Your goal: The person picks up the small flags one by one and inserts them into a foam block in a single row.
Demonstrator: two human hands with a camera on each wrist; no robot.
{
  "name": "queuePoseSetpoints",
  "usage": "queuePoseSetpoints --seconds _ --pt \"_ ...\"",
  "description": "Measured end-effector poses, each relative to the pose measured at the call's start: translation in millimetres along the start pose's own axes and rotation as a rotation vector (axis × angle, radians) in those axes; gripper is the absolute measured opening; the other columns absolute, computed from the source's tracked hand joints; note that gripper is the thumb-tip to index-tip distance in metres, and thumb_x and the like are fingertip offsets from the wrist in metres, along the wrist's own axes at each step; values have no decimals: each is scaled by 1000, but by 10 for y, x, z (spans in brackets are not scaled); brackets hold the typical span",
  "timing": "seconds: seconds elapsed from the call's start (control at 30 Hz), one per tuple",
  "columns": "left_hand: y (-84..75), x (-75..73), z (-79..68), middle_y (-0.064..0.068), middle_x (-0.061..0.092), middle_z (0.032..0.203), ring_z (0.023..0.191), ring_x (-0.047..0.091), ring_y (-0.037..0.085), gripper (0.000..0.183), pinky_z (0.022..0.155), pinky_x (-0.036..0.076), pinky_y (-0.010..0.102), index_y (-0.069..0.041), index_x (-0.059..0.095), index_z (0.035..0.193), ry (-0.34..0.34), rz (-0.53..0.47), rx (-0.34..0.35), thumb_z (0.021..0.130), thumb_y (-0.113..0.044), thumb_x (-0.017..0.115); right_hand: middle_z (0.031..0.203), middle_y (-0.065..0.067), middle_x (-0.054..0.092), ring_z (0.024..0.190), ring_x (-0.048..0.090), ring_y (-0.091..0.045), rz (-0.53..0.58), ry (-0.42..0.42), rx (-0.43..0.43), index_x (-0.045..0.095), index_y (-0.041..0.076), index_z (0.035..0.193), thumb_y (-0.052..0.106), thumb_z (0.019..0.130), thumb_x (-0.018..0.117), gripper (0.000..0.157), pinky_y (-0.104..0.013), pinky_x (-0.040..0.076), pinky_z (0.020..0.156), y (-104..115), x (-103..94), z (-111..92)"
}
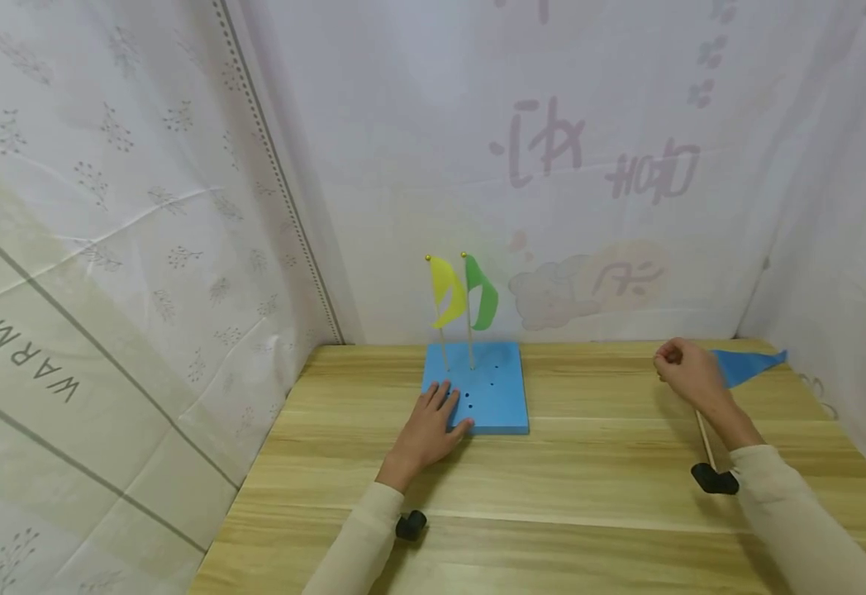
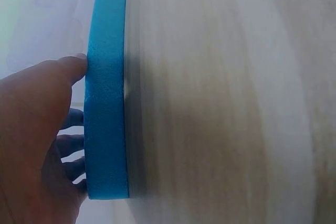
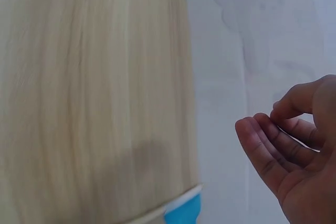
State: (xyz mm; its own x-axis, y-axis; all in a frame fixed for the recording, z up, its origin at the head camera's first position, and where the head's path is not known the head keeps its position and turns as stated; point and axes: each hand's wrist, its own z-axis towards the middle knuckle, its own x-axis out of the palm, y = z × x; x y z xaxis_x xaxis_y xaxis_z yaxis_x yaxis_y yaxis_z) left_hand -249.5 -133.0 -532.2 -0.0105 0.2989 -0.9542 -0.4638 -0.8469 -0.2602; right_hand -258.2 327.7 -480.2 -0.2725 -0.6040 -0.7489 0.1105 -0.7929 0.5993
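My left hand [image 1: 433, 421] rests with spread fingers on the front left part of a blue board [image 1: 503, 405] with small holes. In the left wrist view the thumb [image 2: 73, 68] touches the board's blue side [image 2: 106, 103]. Two small flags, one yellow [image 1: 454, 293] and one green [image 1: 486, 307], stand upright in the board on thin poles topped with gold balls. My right hand [image 1: 689, 376] hovers at the far right, thumb and fingertips drawn together with nothing visible between them. Beside it a blue pennant [image 1: 749, 367] lies on its pole [image 1: 704, 436], partly hidden behind this hand.
The wooden table [image 1: 589, 496] runs back to a printed white curtain [image 1: 611, 99]. More curtain hangs at both sides. A black wrist camera [image 1: 411, 525] sits at the left wrist, another black one [image 1: 714, 478] at the right wrist.
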Motion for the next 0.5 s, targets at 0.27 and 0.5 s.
queuePoseSetpoints --seconds 0.27,0.5 --pt "-10 -11 -7 13 25 162 151 20 35 71 122 25 51 -11 36 153 -8 5 -3 99 -56 47 88 -17 71 65 62 -12 -19 61 65 63 -2 103 23 98 52 28 -26 48 52 -268 -124 -188" --pt "-33 -38 -21 13 25 162 151 19 35 71 123 23 51 -11 35 153 7 -4 -9 99 -55 47 79 -15 68 64 59 -18 -90 130 102 65 -5 95 20 94 57 26 -29 44 54 -490 -173 -298"
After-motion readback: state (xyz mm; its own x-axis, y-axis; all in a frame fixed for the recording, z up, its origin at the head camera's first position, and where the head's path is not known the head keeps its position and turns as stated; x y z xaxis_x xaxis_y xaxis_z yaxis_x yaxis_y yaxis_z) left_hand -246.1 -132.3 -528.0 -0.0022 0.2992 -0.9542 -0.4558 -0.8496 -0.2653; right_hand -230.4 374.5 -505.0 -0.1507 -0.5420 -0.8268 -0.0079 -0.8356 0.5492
